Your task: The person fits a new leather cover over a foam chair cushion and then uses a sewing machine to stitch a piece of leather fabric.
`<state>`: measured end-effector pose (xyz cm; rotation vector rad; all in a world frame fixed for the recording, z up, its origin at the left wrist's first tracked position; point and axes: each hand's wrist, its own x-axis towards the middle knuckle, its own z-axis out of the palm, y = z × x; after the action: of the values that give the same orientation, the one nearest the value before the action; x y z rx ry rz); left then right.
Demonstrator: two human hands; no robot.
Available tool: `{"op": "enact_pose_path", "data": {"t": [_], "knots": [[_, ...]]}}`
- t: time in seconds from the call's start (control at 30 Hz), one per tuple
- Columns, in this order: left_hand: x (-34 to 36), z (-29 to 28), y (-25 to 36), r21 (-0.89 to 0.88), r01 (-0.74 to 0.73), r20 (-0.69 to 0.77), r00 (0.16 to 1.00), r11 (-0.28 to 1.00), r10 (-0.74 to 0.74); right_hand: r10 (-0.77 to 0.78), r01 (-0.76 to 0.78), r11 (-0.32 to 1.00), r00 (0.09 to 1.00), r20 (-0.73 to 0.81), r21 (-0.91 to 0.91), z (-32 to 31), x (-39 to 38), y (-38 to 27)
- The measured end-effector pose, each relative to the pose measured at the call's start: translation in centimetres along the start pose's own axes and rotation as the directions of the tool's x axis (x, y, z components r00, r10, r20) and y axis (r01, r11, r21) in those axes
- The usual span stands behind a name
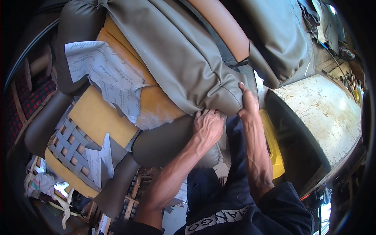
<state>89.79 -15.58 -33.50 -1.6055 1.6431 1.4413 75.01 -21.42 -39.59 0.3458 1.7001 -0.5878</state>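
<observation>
A grey-brown leatherette cover (172,58) lies over yellow foam (160,103) on a seat frame, wrinkled at its near right corner. My left hand (209,124) is closed on the cover's near edge, its fingers curled and their tips tucked into the fold above a padded roll (166,141) in the same material. At the corner, my right hand (250,102) grips the cover from the right side; one finger points up along it and the others are partly hidden. The cover's pale printed backing (109,70) shows where a flap is folded over the foam at left.
To the left is a frame with woven grey webbing (72,143) and yellow foam edges. A worn whitish curved panel (321,113) stands at right, beside a yellow plastic object (272,145). Another covered piece (274,35) and a tan curved strip (223,23) lie beyond. Scraps litter the lower left.
</observation>
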Motion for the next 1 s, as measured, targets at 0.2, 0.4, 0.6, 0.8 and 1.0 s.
{"op": "enact_pose_path", "data": {"t": [0.2, 0.4, 0.6, 0.8, 1.0], "knots": [[-0.2, 2.3, -1.7, 0.043, 0.053, -0.118, 0.992, 0.998, -0.047, 0.005, 0.005, 0.996, 0.994, 0.111, -0.087, 0.3, 2.9, -1.0], [4.2, 1.0, 1.6, 0.278, 0.207, 0.247, 0.928, 0.938, -0.278, -0.045, 0.059, 0.987, 0.995, 0.091, -0.152, -0.2, 5.3, -0.2], [0.4, 0.6, -2.2, -0.093, -0.027, -0.036, 0.999, 0.995, 0.024, -0.038, 0.046, 0.998, 0.983, 0.177, -0.042, -3.5, 4.8, 2.6], [-1.2, -1.7, -6.3, -0.56, 0.055, -0.679, 0.542, 0.827, -0.495, 0.024, -0.027, 0.999, 0.992, 0.12, 0.022, -6.3, 8.8, 6.0], [3.0, -3.8, -11.7, -0.924, 0.031, -0.275, 0.639, 0.381, -0.719, -0.188, 0.239, 0.905, 0.967, 0.173, -0.352, -8.7, 15.5, 8.6]]}}
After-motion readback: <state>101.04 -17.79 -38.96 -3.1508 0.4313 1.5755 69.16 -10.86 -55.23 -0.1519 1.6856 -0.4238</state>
